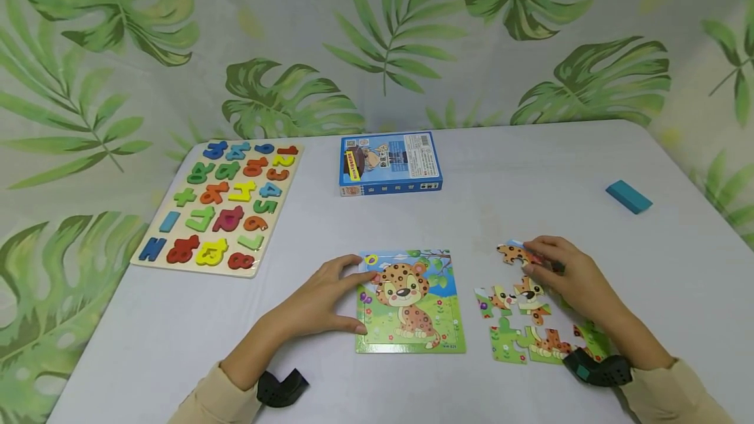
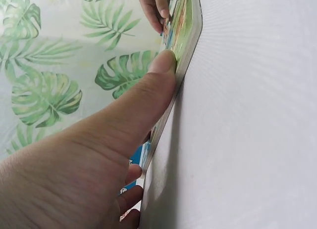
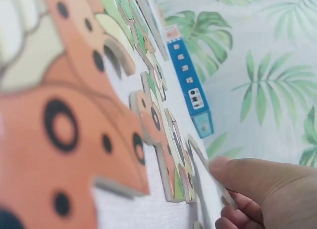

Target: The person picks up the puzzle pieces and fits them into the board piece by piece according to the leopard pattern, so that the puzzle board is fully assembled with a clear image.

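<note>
A square leopard picture board (image 1: 406,303) lies flat before me. My left hand (image 1: 321,296) rests along its left side, thumb and fingers spread apart; in the left wrist view the thumb (image 2: 161,70) touches the board's edge. To the right of the board, several loose jigsaw pieces (image 1: 509,343) with leopard and grass parts lie picture side up. Above them my right hand (image 1: 574,277) pinches a jigsaw piece (image 1: 512,253) with a spotted orange and blue print. In the right wrist view this piece (image 3: 204,160) is tilted, its edge at my thumb.
A wooden number board (image 1: 203,262) with coloured numerals and signs lies at the left. A blue puzzle box (image 1: 390,162) stands flat at the back middle. At the far right lies a teal block (image 1: 629,197). Leaf-patterned cloth hangs behind the white table (image 1: 530,175).
</note>
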The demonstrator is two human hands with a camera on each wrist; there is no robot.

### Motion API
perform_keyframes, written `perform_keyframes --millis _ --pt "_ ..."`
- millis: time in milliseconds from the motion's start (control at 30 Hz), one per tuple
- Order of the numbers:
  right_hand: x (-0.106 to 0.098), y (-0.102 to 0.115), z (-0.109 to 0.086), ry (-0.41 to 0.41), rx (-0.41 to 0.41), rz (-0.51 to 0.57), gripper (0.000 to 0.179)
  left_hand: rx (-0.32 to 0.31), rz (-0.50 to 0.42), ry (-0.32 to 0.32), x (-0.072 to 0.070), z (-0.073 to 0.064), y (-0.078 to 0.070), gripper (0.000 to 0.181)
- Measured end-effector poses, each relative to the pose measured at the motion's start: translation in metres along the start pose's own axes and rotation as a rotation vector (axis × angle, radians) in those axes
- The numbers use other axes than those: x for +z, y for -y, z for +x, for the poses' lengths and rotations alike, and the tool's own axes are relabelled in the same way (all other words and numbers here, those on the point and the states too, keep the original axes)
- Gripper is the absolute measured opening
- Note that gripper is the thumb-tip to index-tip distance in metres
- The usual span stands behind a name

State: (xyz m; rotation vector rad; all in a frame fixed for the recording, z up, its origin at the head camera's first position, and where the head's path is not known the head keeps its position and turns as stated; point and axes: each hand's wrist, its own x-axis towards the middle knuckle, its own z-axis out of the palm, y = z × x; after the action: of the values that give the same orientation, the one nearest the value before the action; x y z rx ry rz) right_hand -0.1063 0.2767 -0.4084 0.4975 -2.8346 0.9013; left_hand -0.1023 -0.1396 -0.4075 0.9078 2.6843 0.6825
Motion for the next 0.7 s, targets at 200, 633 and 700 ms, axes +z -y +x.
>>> perform_keyframes --millis 200,633,700 --pt "-0.009 0.012 0.002 -0.071 -0.021 0.012 0.037 0.011 0.010 -0.003 0.000 0.000 0.000 0.083" --pt "-0.005 0.086 0.033 -0.122 -0.328 0.197 0.045 0.025 0.052 0.003 -0.003 0.000 -0.004 0.084" --pt "0.006 0.094 0.040 -0.077 -0.372 0.232 0.044 0.030 0.064 0.001 -0.003 0.000 -0.004 0.084"
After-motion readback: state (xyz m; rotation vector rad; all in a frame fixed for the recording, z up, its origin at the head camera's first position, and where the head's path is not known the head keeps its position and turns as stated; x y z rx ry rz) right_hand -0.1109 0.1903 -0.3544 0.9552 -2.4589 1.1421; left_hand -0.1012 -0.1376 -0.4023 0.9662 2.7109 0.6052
